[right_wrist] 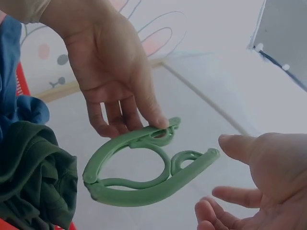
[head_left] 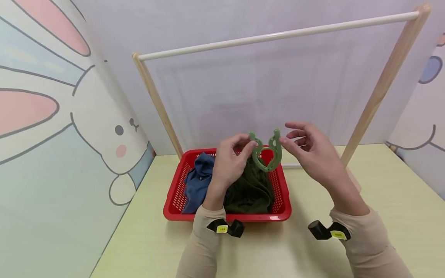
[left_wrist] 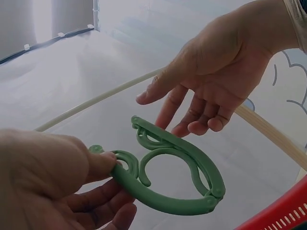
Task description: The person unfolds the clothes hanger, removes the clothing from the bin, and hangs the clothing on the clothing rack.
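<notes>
The left hand (head_left: pixel 229 160) pinches one arm of the green folding hanger (head_left: pixel 279 152), which appears over the back right part of the red basket (head_left: pixel 257 217); the right hand (head_left: pixel 318 156), just right of the basket, holds nothing, thumb and fingers parted. The step in hand looks like unfolding the hanger; the next move probably calls for a right-hand pinch on its free arm.
</notes>
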### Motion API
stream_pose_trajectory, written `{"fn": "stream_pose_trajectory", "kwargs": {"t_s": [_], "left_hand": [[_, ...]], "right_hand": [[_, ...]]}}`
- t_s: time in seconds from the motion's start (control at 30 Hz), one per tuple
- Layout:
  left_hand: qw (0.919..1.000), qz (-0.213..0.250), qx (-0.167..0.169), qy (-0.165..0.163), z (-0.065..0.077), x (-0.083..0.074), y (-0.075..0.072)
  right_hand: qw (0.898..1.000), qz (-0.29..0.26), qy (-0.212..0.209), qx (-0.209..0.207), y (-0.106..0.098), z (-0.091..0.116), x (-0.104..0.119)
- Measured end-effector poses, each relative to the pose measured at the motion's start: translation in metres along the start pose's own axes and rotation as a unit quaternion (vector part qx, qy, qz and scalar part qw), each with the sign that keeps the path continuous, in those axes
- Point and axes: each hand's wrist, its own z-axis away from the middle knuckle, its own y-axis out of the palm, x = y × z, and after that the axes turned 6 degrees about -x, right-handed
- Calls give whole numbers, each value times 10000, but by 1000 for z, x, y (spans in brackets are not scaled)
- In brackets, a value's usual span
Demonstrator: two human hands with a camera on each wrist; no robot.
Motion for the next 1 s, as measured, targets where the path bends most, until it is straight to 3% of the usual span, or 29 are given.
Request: {"fn": "stream_pose_trajectory", "kwargs": {"t_s": [0.3, 0.47, 0.63, 1.0], "left_hand": [[9993, -50, 376, -4, 0, -3, 2], [9990, -103, 429, 12, 0, -5, 2], [9990, -191, 391, -33, 1, -7, 2], [9999, 10, 26, -144, -1, -8, 0]], "right_hand": [[9978, 90, -541, 365, 6, -1, 1], [9974, 341, -598, 227, 8, 1, 2], [9973, 432, -580, 82, 9, 2, 1], [9991, 27, -269, -321, 4, 5, 0]]}}
